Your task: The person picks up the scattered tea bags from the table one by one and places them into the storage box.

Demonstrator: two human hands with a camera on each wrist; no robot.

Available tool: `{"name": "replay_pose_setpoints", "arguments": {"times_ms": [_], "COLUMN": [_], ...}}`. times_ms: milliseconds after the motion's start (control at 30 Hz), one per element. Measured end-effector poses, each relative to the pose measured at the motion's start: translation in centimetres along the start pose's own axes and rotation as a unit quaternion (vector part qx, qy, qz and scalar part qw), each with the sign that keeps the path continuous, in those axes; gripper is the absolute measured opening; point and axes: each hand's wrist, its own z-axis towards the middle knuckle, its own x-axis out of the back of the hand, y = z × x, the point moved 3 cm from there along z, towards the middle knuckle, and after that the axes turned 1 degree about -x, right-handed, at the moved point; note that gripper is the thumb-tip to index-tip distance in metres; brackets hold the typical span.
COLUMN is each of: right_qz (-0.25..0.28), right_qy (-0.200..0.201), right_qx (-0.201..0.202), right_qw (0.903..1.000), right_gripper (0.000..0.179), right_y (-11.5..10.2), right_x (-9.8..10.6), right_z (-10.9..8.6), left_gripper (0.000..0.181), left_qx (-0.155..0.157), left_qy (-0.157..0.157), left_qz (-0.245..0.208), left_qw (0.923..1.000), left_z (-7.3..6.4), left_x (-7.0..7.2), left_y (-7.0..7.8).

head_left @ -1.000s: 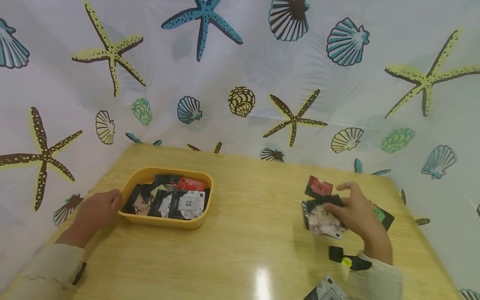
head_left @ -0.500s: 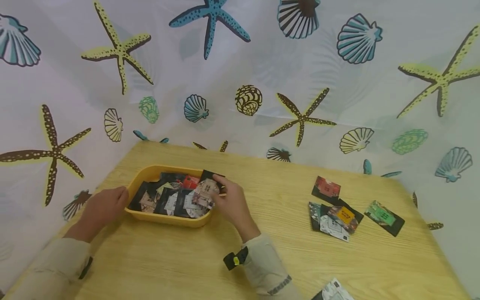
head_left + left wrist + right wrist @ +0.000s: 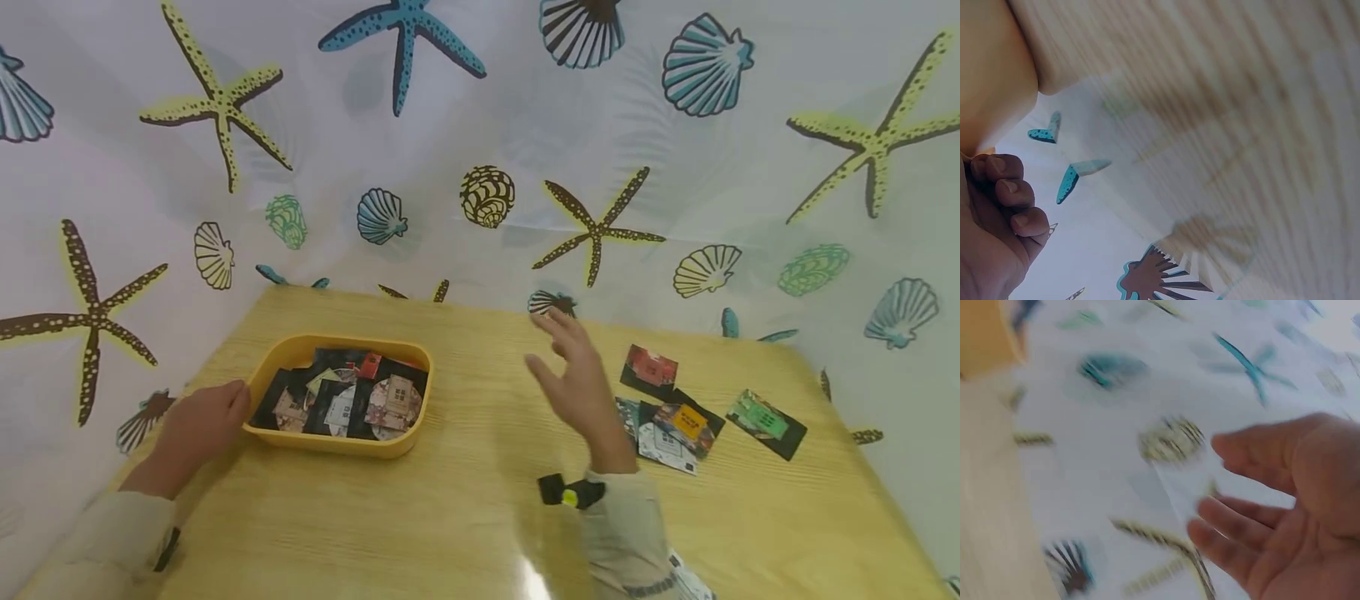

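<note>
At the left of the head view, my left hand (image 3: 201, 423) grips the left rim of a yellow plastic bin (image 3: 330, 447). Its fingers (image 3: 1015, 192) are curled in the left wrist view. Several small flat packets, black with printed pictures, lie in the bin. On top at the right is a beige-pink packet (image 3: 393, 404). My right hand (image 3: 577, 379) is raised over the table between the bin and the loose packets, thumb and fingers spread, holding nothing. The right wrist view also has this hand (image 3: 1266, 506) with a gap between thumb and fingers.
At the right lie a red packet (image 3: 649, 372), an orange-labelled packet (image 3: 688, 427) overlapping others, and a green packet (image 3: 767, 423). Another packet (image 3: 688, 577) is partly hidden by the right sleeve. A shell-printed cloth (image 3: 450, 133) borders the wooden table (image 3: 480, 508).
My right hand carried the beige-pink packet from the right pile to the bin, let it go there, and has moved back rightward. My left hand has stayed at the bin's rim.
</note>
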Motion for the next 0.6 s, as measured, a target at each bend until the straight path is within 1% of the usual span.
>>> {"name": "replay_pose_setpoints", "arguments": {"times_ms": [67,100,133,167,200,233,267,300,333,400,467,533,600], "right_qz": [-0.01,-0.021,-0.045,-0.078,-0.105,-0.135,-0.158,-0.177,-0.19,-0.199,-0.208,-0.215,-0.216], "right_qy": [-0.011,-0.02,-0.029,-0.041,-0.056,-0.071,-0.089,-0.107,-0.121,-0.134,-0.135,-0.125,-0.115], "right_qx": [-0.017,-0.041,-0.068,-0.097,-0.129,-0.163,-0.2,-0.236,-0.26,-0.306,-0.335,-0.352,-0.381], "right_qw": [0.9997,0.9988,0.9962,0.9914,0.9844,0.9747,0.9629,0.9496,0.9389,0.9214,0.9089,0.9022,0.8915], "right_gripper": [0.054,0.053,0.053,0.054,0.055,0.055,0.057,0.06,0.064,0.069,0.077,0.079,0.091], "right_y": [1.4,2.4,3.6,4.9,6.3,7.6,9.0,10.2,11.4,13.2,14.4,15.3,16.0], "right_x": [4.1,5.9,7.6,9.1,10.4,11.4,12.2,12.8,13.1,13.4,13.5,13.4,13.3], "right_z": [-1.3,-2.1,-2.9,-3.7,-4.4,-5.0,-5.6,-6.1,-6.5,-7.1,-7.4,-7.6,-7.8], "left_gripper": [0.041,0.042,0.042,0.042,0.042,0.042,0.042,0.043,0.043,0.044,0.044,0.044,0.044], "left_qx": [0.003,0.003,0.002,-0.002,-0.003,-0.005,-0.006,-0.006,-0.006,-0.004,-0.006,-0.01,-0.014], "left_qy": [0.0,0.005,0.01,0.017,0.023,0.026,0.029,0.028,0.024,0.013,0.006,0.007,0.013], "left_qz": [0.0,0.0,0.001,0.001,-0.001,-0.002,-0.002,-0.005,-0.009,-0.014,-0.016,-0.017,-0.015], "left_qw": [1.0,1.0,1.0,0.9998,0.9997,0.9996,0.9996,0.9996,0.9997,0.9998,0.9998,0.9998,0.9997], "left_z": [-0.2,-0.3,-0.3,-0.4,-0.4,-0.4,-0.4,-0.5,-0.5,-0.4,-0.4,-0.4,-0.3], "left_x": [0.1,0.2,0.2,0.3,0.4,0.4,0.5,0.6,0.6,0.6,0.4,0.1,-0.1], "left_y": [-0.1,-0.1,-0.2,-0.3,-0.3,-0.4,-0.5,-0.5,-0.6,-0.5,-0.4,-0.2,0.0]}}
